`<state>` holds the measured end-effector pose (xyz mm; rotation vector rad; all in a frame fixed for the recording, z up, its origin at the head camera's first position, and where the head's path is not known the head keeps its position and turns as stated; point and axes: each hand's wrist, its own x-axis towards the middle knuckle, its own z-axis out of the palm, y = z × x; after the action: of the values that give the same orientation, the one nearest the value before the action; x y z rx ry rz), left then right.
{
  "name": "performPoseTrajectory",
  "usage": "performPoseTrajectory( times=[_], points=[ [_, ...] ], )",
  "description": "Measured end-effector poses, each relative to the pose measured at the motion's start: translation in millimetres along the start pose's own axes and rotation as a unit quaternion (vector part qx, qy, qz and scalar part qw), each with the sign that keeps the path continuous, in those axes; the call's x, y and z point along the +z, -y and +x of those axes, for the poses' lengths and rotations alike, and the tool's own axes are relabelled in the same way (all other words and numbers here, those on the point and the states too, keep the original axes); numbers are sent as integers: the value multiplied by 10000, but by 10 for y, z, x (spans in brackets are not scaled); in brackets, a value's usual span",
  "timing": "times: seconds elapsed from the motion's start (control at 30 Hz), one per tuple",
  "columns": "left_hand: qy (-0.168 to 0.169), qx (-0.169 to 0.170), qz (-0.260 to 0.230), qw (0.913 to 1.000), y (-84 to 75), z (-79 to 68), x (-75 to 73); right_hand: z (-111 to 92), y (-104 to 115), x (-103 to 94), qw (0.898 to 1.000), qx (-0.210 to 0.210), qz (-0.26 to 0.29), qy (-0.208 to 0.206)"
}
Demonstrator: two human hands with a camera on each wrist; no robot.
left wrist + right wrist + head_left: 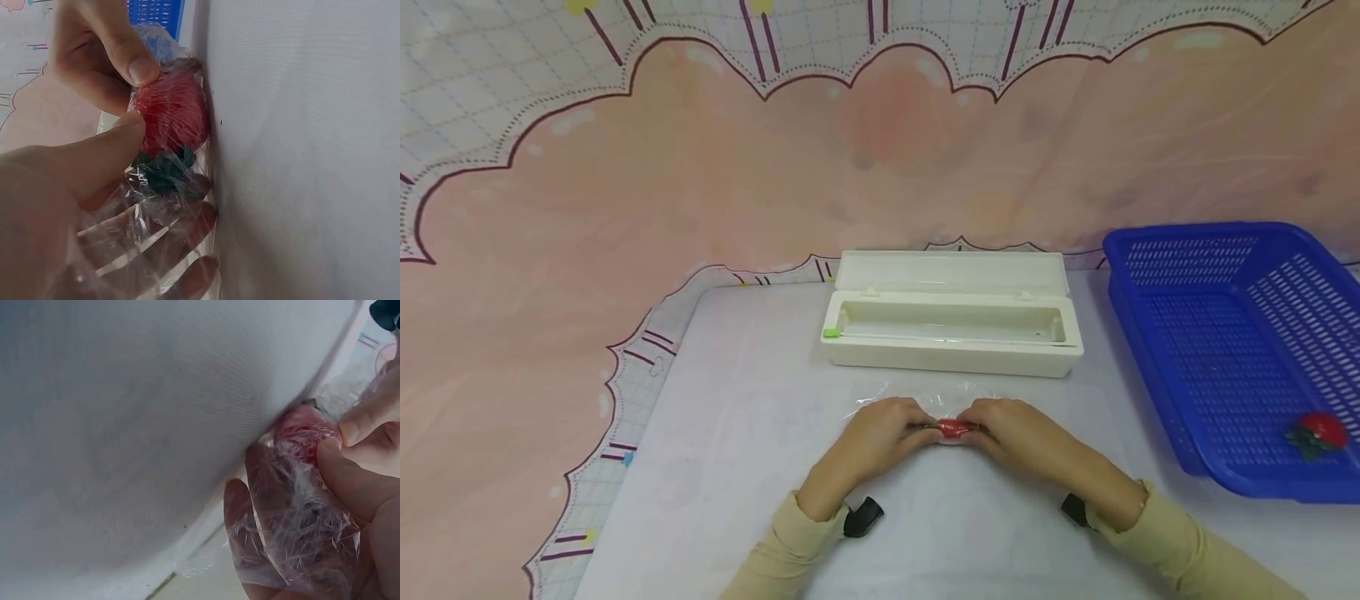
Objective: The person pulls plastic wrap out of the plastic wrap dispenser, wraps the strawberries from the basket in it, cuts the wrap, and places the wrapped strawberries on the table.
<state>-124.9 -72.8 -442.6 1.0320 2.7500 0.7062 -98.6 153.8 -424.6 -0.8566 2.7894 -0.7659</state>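
A red strawberry (955, 427) with green leaves is wrapped in clear plastic film (306, 519), low over the white table. My left hand (880, 433) pinches it at the leafy end, thumb on the near side and fingers behind the film. From the other end my right hand (1018, 433) holds it, its thumb (347, 478) pressing the red flesh. In the left wrist view, crumpled film trails from the strawberry (172, 112) across the left fingers. More loose film spreads over the right fingers. I cannot tell whether the fruit touches the table.
Beyond the hands stands a long white box (955, 358), its lid (951, 271) raised and a green tab (831, 333) on its left edge. At the right is a blue plastic basket (1206, 358) holding another strawberry (1324, 432). A patterned cloth (887, 167) hangs behind.
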Motion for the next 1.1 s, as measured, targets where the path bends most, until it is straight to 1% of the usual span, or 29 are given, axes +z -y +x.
performPoseTrajectory(
  times=[0.13, 0.27, 0.33, 0.47, 0.6, 0.73, 0.83, 0.9, 0.97, 1.03, 1.1],
  points=[
    [-211, 5, 216, 9995, -21, -20, -14, 13, -4, -19, 9996, 87, 97, 241],
    [-508, 102, 412, 9978, -59, -54, -56, 30, -33, -30, 9986, 215, 267, 404],
    [-603, 176, 542, 9966, -82, -69, -76, 39, -53, -32, 9981, 265, 351, 439],
    [-669, 278, 746, 9946, -133, -89, -89, 52, -81, -32, 9976, 274, 416, 472],
    [-710, 260, 886, 9932, -164, -86, -48, 55, -82, -35, 9980, 224, 355, 481],
    [-810, 286, 1076, 9905, -186, -71, 5, 65, -57, -42, 9975, 354, 397, 464],
    [-843, 301, 1152, 9893, -195, -59, 38, 66, -22, -40, 9981, 486, 231, 293],
    [-813, 276, 1120, 9900, -194, -52, 53, 59, 9, -36, 9990, 433, -26, 56],
    [-745, 231, 1024, 9917, -186, -44, 65, 52, 44, -29, 9987, 292, -344, -224],
    [-645, 207, 879, 9938, -174, -40, 72, 50, 75, -20, 9972, 50, -568, -477],
    [-544, 193, 768, 9954, -159, -41, 77, 49, 97, -5, 9953, -199, -716, -618]
  ],
)
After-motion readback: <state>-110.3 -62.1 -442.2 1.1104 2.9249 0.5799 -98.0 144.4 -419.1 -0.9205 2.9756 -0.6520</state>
